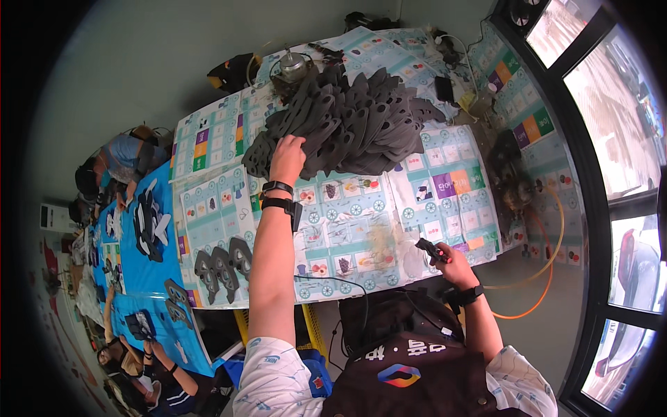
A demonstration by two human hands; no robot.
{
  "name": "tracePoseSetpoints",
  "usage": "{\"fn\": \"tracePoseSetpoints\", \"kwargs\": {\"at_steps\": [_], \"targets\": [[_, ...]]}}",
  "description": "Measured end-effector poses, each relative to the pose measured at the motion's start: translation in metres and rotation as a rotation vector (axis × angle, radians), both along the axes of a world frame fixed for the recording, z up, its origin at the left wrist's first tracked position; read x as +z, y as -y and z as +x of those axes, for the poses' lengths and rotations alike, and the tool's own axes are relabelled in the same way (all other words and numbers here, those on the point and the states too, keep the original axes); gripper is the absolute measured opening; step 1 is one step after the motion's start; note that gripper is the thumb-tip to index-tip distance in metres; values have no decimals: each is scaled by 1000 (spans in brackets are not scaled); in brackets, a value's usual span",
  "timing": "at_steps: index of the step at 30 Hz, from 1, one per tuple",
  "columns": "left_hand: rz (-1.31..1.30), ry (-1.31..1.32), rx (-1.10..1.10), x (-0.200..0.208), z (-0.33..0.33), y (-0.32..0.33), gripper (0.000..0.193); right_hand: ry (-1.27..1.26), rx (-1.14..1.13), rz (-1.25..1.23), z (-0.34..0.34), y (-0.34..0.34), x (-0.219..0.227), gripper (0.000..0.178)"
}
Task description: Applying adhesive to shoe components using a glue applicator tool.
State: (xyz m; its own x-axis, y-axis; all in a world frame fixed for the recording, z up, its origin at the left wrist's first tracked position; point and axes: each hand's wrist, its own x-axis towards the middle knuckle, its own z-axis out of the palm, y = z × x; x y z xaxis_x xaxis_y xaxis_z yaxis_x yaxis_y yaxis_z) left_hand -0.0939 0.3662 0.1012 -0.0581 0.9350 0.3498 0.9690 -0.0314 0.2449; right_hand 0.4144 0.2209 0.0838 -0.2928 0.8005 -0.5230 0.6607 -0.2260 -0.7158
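A large heap of dark grey flat cut-out pieces (361,125), curved and with holes, lies at the middle of the table. My left hand (287,158) reaches to the heap's near left edge, its fingers curled on one of the dark grey pieces (260,154). Closed around a small black hand tool with red parts (429,249), my right hand (451,267) is at the table's near right edge. Exactly what kind of tool it is does not show. Several like pieces (224,270) are laid out in a row to the left of my left forearm.
The patterned covering (333,243) spreads over the table. A metal pot (293,66) and a dark phone (444,89) are beyond the heap. Yellow and orange hoses (549,278) hang at right. At left, other people work along a blue table (163,271) holding more dark pieces.
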Motion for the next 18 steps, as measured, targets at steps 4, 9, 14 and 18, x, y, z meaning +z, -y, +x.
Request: {"fn": "tracePoseSetpoints", "kwargs": {"at_steps": [4,9,14,18], "targets": [[86,296,16,11,29,1,17,-7,15,33,-3,-1,4,35],[-99,469,4,-1,46,5,36,26,61,65,-8,0,7,34],[-48,947,416,-36,37,-1,33,-9,92,38,-14,5,11,28],[34,2071,495,-48,44,-8,16,-10,71,48,-8,8,8,25]]}}
